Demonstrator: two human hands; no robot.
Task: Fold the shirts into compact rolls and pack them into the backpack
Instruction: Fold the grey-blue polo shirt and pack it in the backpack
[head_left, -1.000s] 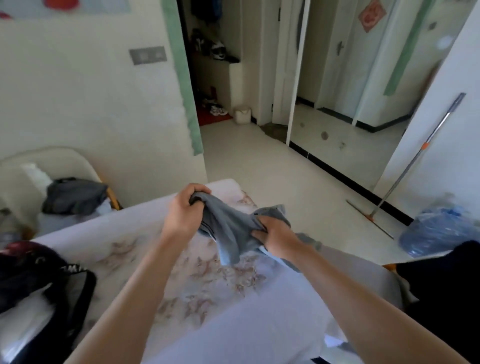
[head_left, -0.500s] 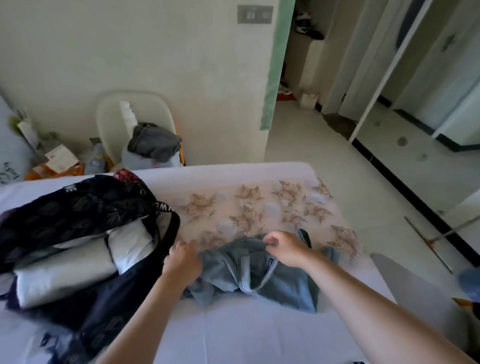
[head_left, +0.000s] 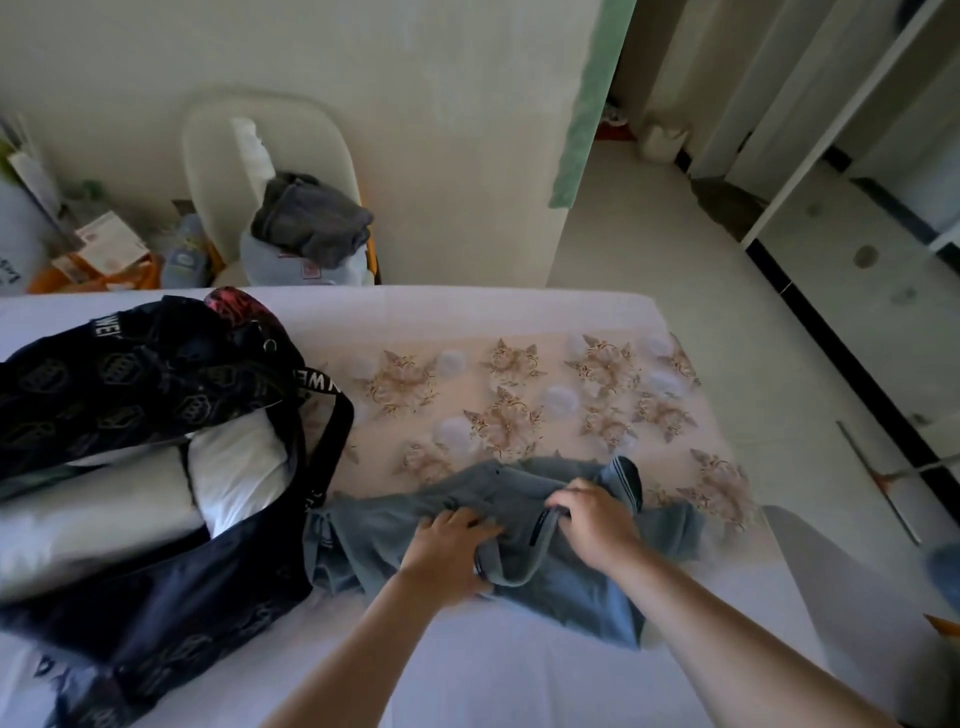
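A grey-blue shirt (head_left: 395, 525) lies crumpled on the bed (head_left: 519, 670), spread from the backpack's edge to the right. My left hand (head_left: 447, 556) grips a fold of it near the collar. My right hand (head_left: 592, 519) pinches the fabric just right of that, by the dark-striped collar. The black patterned backpack (head_left: 156, 587) lies open at the left, with white rolled shirts (head_left: 234, 467) inside it.
A cream chair (head_left: 208, 156) behind the bed carries a dark grey garment (head_left: 311, 223) on a pale bundle. Papers and bottles (head_left: 109, 249) clutter the far left corner. To the right the bed ends at a tiled floor (head_left: 701, 322) with a mop handle (head_left: 883, 483).
The shirt went from held up in the air to lying on the bed. My head turned left and down, bringing the backpack into view. Both hands shifted along the fabric.
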